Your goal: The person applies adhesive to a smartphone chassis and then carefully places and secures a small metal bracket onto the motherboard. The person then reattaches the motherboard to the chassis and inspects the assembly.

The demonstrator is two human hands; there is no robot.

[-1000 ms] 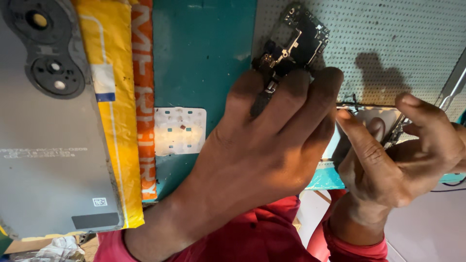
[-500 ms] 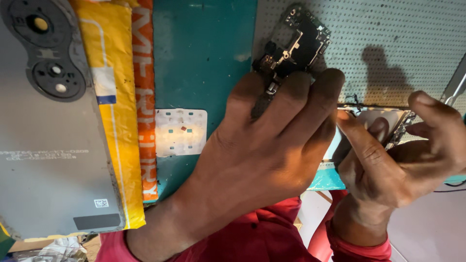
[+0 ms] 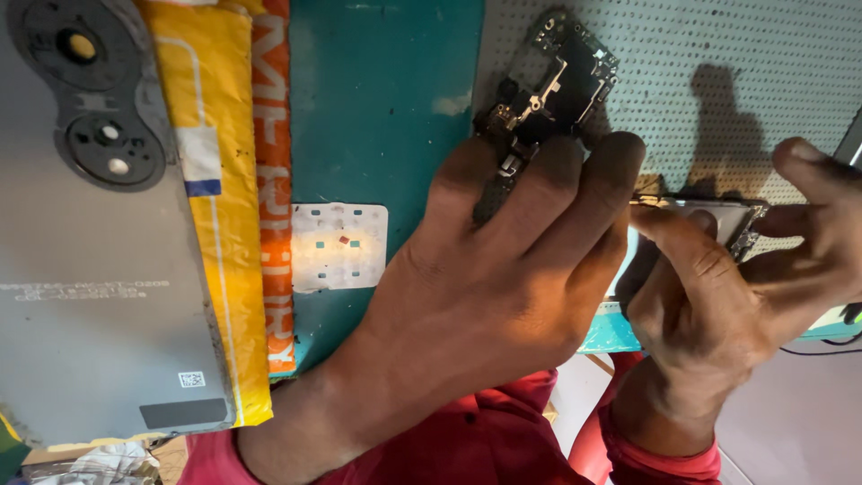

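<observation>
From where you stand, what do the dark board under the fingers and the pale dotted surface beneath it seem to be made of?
The circuit board looks like dark laminate carrying matte metal shields and small shiny parts; the square silvery frames suggest this. The dotted mat looks like pale grey rubber or silicone, matte, with even rows of tiny holes or dimples; which of the two is unclear. The left hand presses on the board.

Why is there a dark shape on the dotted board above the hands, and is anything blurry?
Head view: the dark shape is a shadow cast on the perforated board; light is bright there. The circuit board looks sharp, while the right hand is slightly soft at the frame's edge.
</observation>
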